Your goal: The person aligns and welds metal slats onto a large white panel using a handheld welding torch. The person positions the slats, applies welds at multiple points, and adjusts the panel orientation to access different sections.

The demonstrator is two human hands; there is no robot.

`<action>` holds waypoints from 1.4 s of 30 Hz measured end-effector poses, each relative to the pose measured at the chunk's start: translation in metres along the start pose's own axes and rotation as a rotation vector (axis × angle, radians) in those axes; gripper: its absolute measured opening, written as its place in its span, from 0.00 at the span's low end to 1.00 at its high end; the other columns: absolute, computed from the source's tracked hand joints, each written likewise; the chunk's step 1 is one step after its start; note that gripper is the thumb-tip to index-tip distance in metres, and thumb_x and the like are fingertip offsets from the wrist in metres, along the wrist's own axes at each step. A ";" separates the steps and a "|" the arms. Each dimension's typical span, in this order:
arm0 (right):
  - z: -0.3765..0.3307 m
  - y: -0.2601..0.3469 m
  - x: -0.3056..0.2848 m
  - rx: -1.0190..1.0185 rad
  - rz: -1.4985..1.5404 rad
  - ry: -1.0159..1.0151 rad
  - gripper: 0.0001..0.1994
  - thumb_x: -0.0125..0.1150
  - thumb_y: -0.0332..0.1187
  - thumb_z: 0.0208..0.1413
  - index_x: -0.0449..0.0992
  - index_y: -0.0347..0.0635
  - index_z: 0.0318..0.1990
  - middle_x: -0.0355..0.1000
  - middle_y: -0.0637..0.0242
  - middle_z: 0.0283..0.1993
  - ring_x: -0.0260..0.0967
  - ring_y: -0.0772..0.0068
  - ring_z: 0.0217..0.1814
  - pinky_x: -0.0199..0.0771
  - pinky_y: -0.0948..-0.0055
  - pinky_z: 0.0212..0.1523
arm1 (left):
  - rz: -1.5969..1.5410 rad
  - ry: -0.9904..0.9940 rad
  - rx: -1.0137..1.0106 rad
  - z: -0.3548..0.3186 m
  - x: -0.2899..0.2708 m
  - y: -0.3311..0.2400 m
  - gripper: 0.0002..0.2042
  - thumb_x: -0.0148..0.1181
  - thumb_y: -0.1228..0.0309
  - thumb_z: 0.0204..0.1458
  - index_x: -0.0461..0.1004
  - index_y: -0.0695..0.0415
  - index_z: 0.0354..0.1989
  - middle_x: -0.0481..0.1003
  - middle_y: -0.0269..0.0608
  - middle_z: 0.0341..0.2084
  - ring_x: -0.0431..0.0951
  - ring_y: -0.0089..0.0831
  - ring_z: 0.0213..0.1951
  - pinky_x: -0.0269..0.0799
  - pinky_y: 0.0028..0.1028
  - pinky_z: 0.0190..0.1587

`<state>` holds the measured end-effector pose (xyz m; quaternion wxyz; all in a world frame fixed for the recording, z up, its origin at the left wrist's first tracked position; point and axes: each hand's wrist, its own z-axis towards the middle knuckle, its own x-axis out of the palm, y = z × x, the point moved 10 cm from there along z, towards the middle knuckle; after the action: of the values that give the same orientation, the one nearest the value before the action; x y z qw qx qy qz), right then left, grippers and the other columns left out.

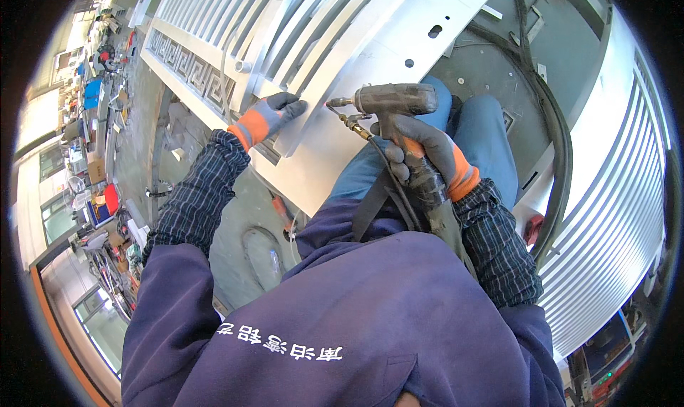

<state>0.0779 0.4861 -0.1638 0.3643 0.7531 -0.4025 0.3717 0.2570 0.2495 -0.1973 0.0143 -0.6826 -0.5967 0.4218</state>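
Note:
My left hand [267, 117], in a grey and orange work glove, is closed with its fingertips at the left edge of a long silver metal strip [317, 97]. That strip lies across a pale metal panel with slats [328, 40]; the undersides of my fingers are hidden. In my right hand [434, 147], gloved alike, is a dark, worn pistol-grip power tool [395, 99]. Its narrow nose points left toward the strip, a short gap away. A thin hose with a brass fitting [356, 127] hangs along the tool's front and runs down by my lap.
A fretwork border [189, 66] edges the panel at left. Thick black hoses [559, 129] curve over the grey floor at right, beside another slatted silver panel [613, 214]. An orange-handled tool [280, 209] lies below the panel. Cluttered workshop goods [107, 222] line the far left.

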 end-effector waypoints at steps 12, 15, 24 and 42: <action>0.002 0.005 -0.007 -0.068 -0.174 -0.077 0.16 0.53 0.45 0.69 0.76 0.39 0.45 0.73 0.68 0.31 0.71 0.77 0.25 0.75 0.77 0.27 | 0.034 -0.033 -0.074 -0.011 -0.002 -0.011 0.30 0.62 0.43 0.58 0.79 0.61 0.50 0.81 0.46 0.40 0.80 0.32 0.41 0.75 0.32 0.47; 0.002 0.002 -0.002 -0.042 -0.101 -0.027 0.16 0.52 0.45 0.70 0.76 0.40 0.44 0.73 0.68 0.30 0.71 0.76 0.25 0.75 0.77 0.27 | 0.029 -0.011 -0.090 -0.010 0.000 -0.010 0.30 0.62 0.41 0.57 0.79 0.61 0.50 0.81 0.45 0.40 0.80 0.31 0.41 0.75 0.31 0.45; 0.005 0.011 -0.003 -0.126 -0.356 -0.048 0.16 0.52 0.43 0.70 0.76 0.38 0.47 0.73 0.66 0.29 0.72 0.74 0.24 0.75 0.76 0.26 | 0.015 -0.022 -0.086 -0.010 0.002 -0.012 0.29 0.62 0.42 0.58 0.79 0.61 0.48 0.80 0.43 0.37 0.78 0.29 0.39 0.75 0.30 0.44; 0.005 0.006 0.004 -0.106 -0.318 0.093 0.09 0.50 0.30 0.67 0.75 0.38 0.49 0.71 0.70 0.31 0.70 0.80 0.27 0.73 0.79 0.28 | -0.006 -0.055 -0.085 -0.011 0.001 -0.014 0.27 0.63 0.44 0.58 0.80 0.60 0.45 0.80 0.41 0.35 0.77 0.28 0.39 0.74 0.30 0.45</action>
<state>0.0757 0.4781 -0.1611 0.4762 0.7688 -0.2800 0.3222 0.2520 0.2596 -0.1837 -0.0298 -0.6689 -0.6164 0.4145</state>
